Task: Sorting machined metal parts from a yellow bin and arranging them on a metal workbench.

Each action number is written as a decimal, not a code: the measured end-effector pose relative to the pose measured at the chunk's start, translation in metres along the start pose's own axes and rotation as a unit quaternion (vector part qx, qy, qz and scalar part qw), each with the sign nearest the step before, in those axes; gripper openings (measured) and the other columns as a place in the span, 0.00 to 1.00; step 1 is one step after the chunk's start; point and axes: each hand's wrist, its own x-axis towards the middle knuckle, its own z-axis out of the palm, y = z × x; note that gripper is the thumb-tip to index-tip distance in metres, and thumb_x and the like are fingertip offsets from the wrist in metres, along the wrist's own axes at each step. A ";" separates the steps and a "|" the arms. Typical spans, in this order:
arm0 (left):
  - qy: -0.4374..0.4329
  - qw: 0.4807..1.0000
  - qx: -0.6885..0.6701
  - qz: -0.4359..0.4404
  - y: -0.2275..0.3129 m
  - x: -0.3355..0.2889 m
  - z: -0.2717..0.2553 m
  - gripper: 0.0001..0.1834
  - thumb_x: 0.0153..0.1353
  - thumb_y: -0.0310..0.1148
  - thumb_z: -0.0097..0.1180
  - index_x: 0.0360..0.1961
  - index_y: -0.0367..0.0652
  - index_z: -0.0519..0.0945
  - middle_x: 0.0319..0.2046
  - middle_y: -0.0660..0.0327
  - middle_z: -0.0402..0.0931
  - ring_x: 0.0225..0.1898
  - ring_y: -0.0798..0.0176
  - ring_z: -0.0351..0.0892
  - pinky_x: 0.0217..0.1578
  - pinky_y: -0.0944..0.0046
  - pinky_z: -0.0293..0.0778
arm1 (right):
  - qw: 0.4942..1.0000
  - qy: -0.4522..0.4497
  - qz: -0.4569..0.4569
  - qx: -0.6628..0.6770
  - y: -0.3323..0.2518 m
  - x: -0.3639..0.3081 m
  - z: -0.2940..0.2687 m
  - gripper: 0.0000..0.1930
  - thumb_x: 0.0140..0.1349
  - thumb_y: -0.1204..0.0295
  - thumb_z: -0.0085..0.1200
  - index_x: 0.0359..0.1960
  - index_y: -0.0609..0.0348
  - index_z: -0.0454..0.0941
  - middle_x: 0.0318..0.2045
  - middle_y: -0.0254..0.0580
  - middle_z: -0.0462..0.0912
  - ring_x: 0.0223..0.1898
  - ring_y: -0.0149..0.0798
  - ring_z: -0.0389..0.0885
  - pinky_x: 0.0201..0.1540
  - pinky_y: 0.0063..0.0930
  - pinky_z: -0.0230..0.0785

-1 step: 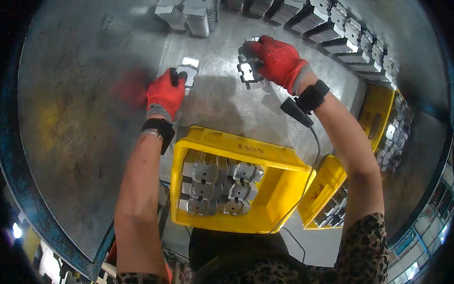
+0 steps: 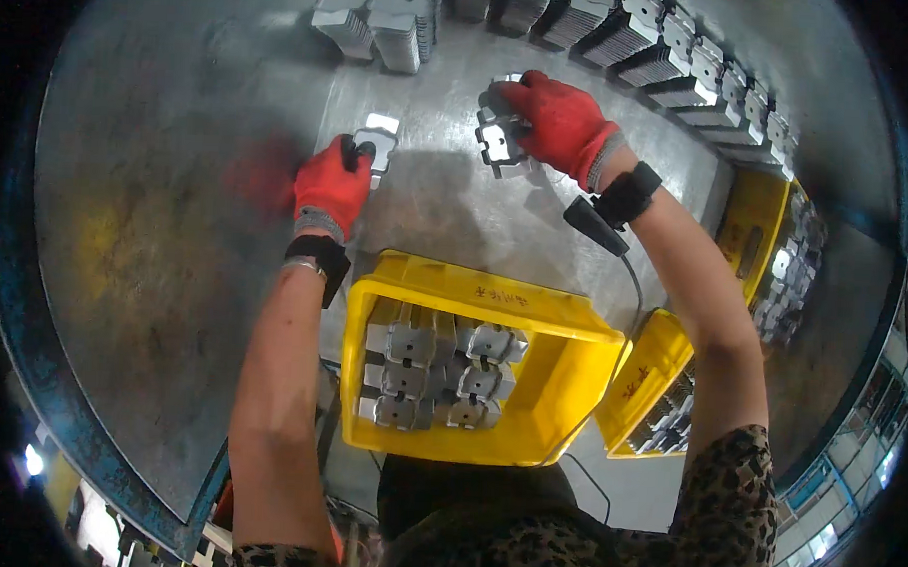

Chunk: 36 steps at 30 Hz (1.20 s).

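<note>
Nearest, a large yellow bin [image 2: 560,397] is seen standing with its open side up, and two columns of metal pieces, a left column [image 2: 409,344] and a right column [image 2: 487,342], are stacked inside it, toward its left end. Just right of the large yellow bin, a smaller-looking yellow bin [image 2: 651,360] is placed, partly filled with metal parts [image 2: 666,426]. A grey cable [image 2: 635,290] is run across the large yellow bin's right end, up to a black connector [image 2: 594,226] beyond that bin's far right corner.

Beyond the large yellow bin's far left corner, a flat metal plate [image 2: 381,139] is laid on the metal tabletop [image 2: 416,217]; it is touched at its left edge by the bent, black-tipped fingers of the red-gloved left hand [image 2: 334,184], though whether it is pinched cannot be told. Beyond the bin's middle, a metal part [image 2: 495,142] is gripped by the curled fingers of the red-gloved right hand [image 2: 564,127].

Beyond the large yellow bin, to its far right, a third yellow bin [image 2: 748,216] is set, filled with metal parts. Farthest beyond it, two plate stacks [image 2: 395,32] are stood at the left, and a curving row of stacks [image 2: 633,30] is lined up toward the right.
</note>
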 end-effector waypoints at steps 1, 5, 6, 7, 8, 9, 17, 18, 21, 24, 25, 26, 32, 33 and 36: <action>0.007 1.000 0.006 0.004 -0.005 -0.001 0.001 0.25 0.74 0.49 0.62 0.63 0.45 0.85 0.50 0.46 0.91 0.54 0.37 0.90 0.58 0.41 0.82 | 1.000 0.029 0.000 0.009 -0.003 -0.002 0.002 0.30 0.62 0.66 0.68 0.69 0.41 0.83 0.52 0.49 0.85 0.53 0.59 0.88 0.57 0.51 0.82; 0.029 0.999 -0.001 0.031 -0.004 0.000 0.003 0.19 0.74 0.50 0.64 0.49 0.44 0.84 0.46 0.47 0.90 0.52 0.36 0.88 0.54 0.39 0.82 | 1.000 0.024 0.015 0.000 0.001 -0.007 0.008 0.31 0.63 0.65 0.67 0.71 0.41 0.83 0.52 0.50 0.85 0.53 0.58 0.88 0.57 0.50 0.82; 0.029 0.999 -0.003 0.033 -0.003 0.002 0.003 0.19 0.74 0.50 0.64 0.49 0.44 0.84 0.46 0.47 0.90 0.52 0.36 0.88 0.54 0.39 0.82 | 0.999 0.044 -0.007 -0.006 0.004 -0.007 0.012 0.27 0.66 0.64 0.65 0.68 0.42 0.83 0.50 0.52 0.86 0.52 0.59 0.89 0.54 0.52 0.83; 0.021 0.999 -0.001 0.032 -0.002 0.003 0.004 0.21 0.74 0.50 0.63 0.54 0.44 0.84 0.48 0.46 0.90 0.53 0.36 0.89 0.55 0.39 0.82 | 0.997 0.064 -0.029 -0.012 0.006 -0.008 0.016 0.23 0.68 0.63 0.62 0.65 0.43 0.83 0.48 0.54 0.86 0.50 0.60 0.90 0.52 0.55 0.84; 0.011 0.999 0.001 0.031 -0.001 0.004 0.003 0.24 0.75 0.51 0.62 0.60 0.44 0.85 0.49 0.45 0.91 0.53 0.36 0.90 0.56 0.39 0.83 | 0.997 0.064 -0.028 -0.012 0.005 -0.008 0.020 0.23 0.68 0.63 0.62 0.65 0.43 0.83 0.48 0.54 0.86 0.50 0.60 0.90 0.52 0.55 0.84; 0.011 0.999 0.001 0.031 -0.001 0.005 0.003 0.24 0.75 0.51 0.62 0.60 0.44 0.85 0.49 0.45 0.91 0.53 0.36 0.90 0.56 0.39 0.83 | 0.999 0.042 -0.016 0.003 0.004 -0.010 0.024 0.23 0.68 0.63 0.62 0.65 0.43 0.83 0.48 0.54 0.86 0.50 0.60 0.90 0.51 0.55 0.84; 0.042 0.999 -0.002 0.026 -0.006 0.002 0.007 0.22 0.74 0.51 0.62 0.54 0.43 0.85 0.46 0.46 0.91 0.51 0.35 0.89 0.54 0.38 0.82 | 0.982 0.122 0.091 0.116 0.020 -0.039 0.033 0.26 0.67 0.57 0.68 0.67 0.46 0.84 0.52 0.54 0.88 0.54 0.62 0.89 0.58 0.52 0.82; 0.042 0.999 -0.004 0.028 -0.006 0.002 0.008 0.22 0.74 0.51 0.62 0.54 0.43 0.85 0.46 0.46 0.91 0.51 0.35 0.89 0.54 0.38 0.82 | 0.973 0.155 0.135 0.101 0.030 -0.039 0.029 0.31 0.64 0.62 0.71 0.71 0.49 0.81 0.56 0.54 0.89 0.55 0.60 0.89 0.58 0.49 0.82; 0.036 0.999 -0.001 0.021 -0.005 0.003 0.009 0.23 0.74 0.51 0.62 0.57 0.44 0.85 0.48 0.47 0.91 0.53 0.36 0.89 0.56 0.38 0.82 | 0.965 0.120 0.228 0.058 0.053 -0.025 0.012 0.32 0.62 0.56 0.74 0.67 0.52 0.81 0.54 0.57 0.89 0.57 0.62 0.87 0.60 0.52 0.81; 0.017 0.999 0.027 0.006 -0.009 0.005 0.010 0.23 0.74 0.50 0.63 0.59 0.45 0.84 0.49 0.47 0.91 0.54 0.37 0.89 0.57 0.39 0.82 | 0.963 0.129 0.236 -0.003 0.048 -0.010 0.016 0.25 0.64 0.52 0.75 0.56 0.52 0.83 0.52 0.53 0.88 0.56 0.61 0.88 0.60 0.52 0.81; 0.022 0.999 0.024 0.010 -0.011 0.006 0.010 0.23 0.73 0.50 0.63 0.60 0.45 0.84 0.49 0.47 0.91 0.54 0.37 0.89 0.57 0.39 0.82 | 0.963 0.130 0.236 -0.001 0.046 -0.006 0.018 0.25 0.64 0.52 0.75 0.56 0.52 0.83 0.52 0.53 0.88 0.56 0.61 0.88 0.60 0.52 0.81; 0.028 0.999 0.020 0.014 -0.015 0.005 0.011 0.24 0.73 0.50 0.63 0.60 0.45 0.84 0.49 0.47 0.91 0.53 0.37 0.89 0.56 0.39 0.83 | 0.962 0.118 0.248 0.006 0.045 -0.003 0.021 0.25 0.63 0.53 0.75 0.55 0.53 0.84 0.52 0.54 0.89 0.57 0.62 0.87 0.61 0.53 0.81; 0.023 0.999 0.014 0.020 0.012 0.004 0.008 0.24 0.73 0.50 0.63 0.60 0.45 0.84 0.50 0.47 0.91 0.54 0.37 0.90 0.58 0.39 0.82 | 0.915 0.110 0.308 0.235 0.073 -0.024 0.010 0.18 0.67 0.58 0.73 0.48 0.59 0.87 0.41 0.53 0.92 0.42 0.54 0.92 0.45 0.48 0.85; 0.022 0.999 0.019 0.014 0.006 0.002 0.004 0.24 0.73 0.50 0.63 0.60 0.45 0.84 0.50 0.47 0.91 0.54 0.37 0.90 0.58 0.39 0.82 | 0.832 0.062 0.383 0.397 0.062 -0.025 0.004 0.15 0.70 0.61 0.71 0.46 0.61 0.88 0.37 0.52 0.93 0.35 0.50 0.93 0.38 0.44 0.86; -0.005 1.000 0.014 -0.015 -0.008 -0.005 -0.006 0.24 0.74 0.51 0.62 0.59 0.45 0.84 0.50 0.47 0.91 0.54 0.37 0.89 0.58 0.39 0.82 | 0.728 0.082 0.373 0.569 0.003 -0.050 -0.014 0.13 0.77 0.63 0.66 0.44 0.62 0.89 0.33 0.47 0.93 0.27 0.37 0.88 0.27 0.33 0.79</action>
